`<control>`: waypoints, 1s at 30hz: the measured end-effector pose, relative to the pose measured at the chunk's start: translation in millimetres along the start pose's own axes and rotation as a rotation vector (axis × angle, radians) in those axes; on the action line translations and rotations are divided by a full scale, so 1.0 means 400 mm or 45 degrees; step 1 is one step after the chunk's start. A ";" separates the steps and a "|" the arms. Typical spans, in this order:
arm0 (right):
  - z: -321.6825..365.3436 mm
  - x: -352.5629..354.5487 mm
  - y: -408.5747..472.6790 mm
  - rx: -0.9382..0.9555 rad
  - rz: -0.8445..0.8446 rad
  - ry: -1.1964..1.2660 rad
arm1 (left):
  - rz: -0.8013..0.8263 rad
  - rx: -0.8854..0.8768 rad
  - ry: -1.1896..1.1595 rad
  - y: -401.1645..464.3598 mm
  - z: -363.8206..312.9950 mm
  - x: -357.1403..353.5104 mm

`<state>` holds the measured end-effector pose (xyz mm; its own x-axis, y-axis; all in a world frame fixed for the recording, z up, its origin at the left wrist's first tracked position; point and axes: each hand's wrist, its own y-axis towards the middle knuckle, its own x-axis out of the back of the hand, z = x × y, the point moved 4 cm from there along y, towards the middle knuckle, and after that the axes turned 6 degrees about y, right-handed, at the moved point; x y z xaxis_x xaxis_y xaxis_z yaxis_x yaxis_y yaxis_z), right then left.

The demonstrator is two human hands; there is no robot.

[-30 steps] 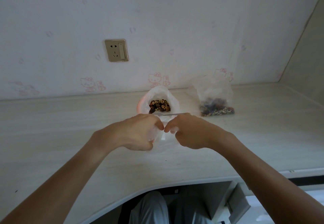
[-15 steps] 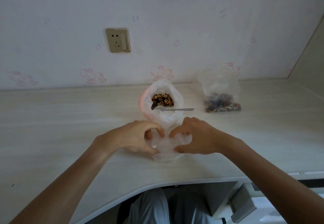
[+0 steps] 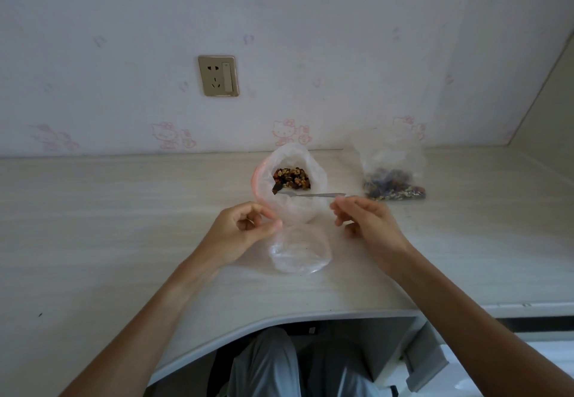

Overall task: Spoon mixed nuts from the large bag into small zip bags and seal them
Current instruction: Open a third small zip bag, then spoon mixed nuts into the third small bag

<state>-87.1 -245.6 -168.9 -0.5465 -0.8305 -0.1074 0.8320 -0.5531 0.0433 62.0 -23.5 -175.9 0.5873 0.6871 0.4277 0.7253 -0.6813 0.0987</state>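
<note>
Right hand [image 3: 368, 225], fingers loose and empty, near the spoon [image 3: 310, 195] resting in the large bag [image 3: 289, 185]; left hand [image 3: 245, 230] pinches the empty small zip bag [image 3: 299, 252]. Filling step: grasp spoon handle next.

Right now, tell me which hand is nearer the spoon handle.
Right. The right hand hangs just below the tip of the spoon handle; the left hand is farther off, beside the large bag.
</note>
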 end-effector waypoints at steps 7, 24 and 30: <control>0.003 0.034 0.070 -0.003 -0.410 -0.249 | -0.435 0.159 -0.158 0.056 0.035 0.066; -0.004 -0.034 0.210 -0.250 -0.032 0.164 | -0.404 0.227 -0.239 0.246 0.007 0.019; -0.005 -0.081 0.266 -0.114 0.022 0.128 | -0.376 0.162 -0.112 0.280 0.004 -0.019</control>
<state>19.4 -277.5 -162.9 -0.5231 -0.8268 -0.2067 0.8490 -0.5266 -0.0420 139.3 -104.9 -169.5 0.3701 0.8730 0.3176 0.9045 -0.4166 0.0912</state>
